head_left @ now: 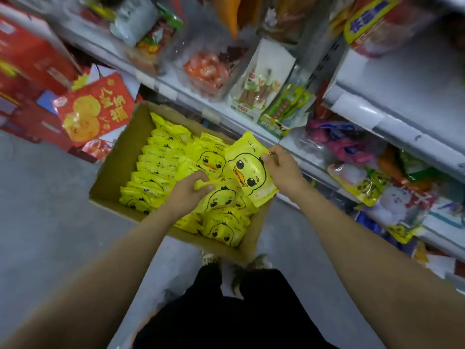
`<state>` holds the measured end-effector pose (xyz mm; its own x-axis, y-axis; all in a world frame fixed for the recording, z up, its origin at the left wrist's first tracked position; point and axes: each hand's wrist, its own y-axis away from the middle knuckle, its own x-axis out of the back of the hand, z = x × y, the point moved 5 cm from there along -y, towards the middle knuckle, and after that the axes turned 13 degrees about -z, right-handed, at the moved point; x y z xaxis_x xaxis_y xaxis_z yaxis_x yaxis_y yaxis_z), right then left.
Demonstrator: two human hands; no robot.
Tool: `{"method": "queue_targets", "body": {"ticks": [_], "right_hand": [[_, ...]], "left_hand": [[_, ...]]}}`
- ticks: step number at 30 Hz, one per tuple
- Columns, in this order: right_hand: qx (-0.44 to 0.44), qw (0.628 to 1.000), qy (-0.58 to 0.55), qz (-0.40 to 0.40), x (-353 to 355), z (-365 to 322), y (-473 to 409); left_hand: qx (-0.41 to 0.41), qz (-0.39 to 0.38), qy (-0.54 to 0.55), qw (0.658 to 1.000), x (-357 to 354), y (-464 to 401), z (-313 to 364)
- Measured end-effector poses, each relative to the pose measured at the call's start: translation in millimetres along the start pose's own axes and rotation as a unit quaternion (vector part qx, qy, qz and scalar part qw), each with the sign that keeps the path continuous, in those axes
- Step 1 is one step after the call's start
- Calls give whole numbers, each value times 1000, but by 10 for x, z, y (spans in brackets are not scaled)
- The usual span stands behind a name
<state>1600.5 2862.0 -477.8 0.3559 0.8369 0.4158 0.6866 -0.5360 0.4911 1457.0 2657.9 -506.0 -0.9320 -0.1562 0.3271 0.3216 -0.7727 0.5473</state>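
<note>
Unpacking the cardboard box (118, 157) beside the shelf (357, 109)
The right hand (281, 167) pinches the raised duck packet (247, 172) by its far edge, nearest the shelf on its right; just left, the left hand (187, 191) grips the top of a second packet (222, 197) lying in the box.

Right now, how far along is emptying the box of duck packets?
Early. Done: the cardboard box is open, though nearly full. In hand: the right hand pinches one duck packet lifted over the box edge; the left hand grips a second packet inside. Left: the standing rows of packets still to come out.
</note>
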Motion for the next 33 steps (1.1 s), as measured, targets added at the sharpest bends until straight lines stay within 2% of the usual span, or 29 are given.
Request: {"method": "queue_targets", "body": {"ticks": [3, 7, 14, 18, 24, 28, 33], "right_hand": [[-27, 993, -111, 14, 391, -158, 223], [29, 981, -192, 5, 914, -387, 615], [142, 960, -238, 34, 2107, -596, 1714], [197, 947, -237, 89, 2998, -572, 2410], [229, 930, -210, 197, 4210, -405, 3263], [241, 923, -180, 240, 4883, -290, 3585], [207, 918, -149, 302, 5545, -92, 3728]], "left_hand": [[-32, 23, 19, 999, -7, 154, 502], [-74, 14, 79, 994, -215, 365, 1247], [-103, -80, 122, 984, -1020, 629, 2429], [-169, -69, 37, 983, -1492, 823, 3235], [-259, -69, 24, 963, -2131, 1020, 4306], [-285, -83, 22, 955, -2380, 1009, 4900], [-298, -122, 15, 947, -2553, 815, 5463]]}}
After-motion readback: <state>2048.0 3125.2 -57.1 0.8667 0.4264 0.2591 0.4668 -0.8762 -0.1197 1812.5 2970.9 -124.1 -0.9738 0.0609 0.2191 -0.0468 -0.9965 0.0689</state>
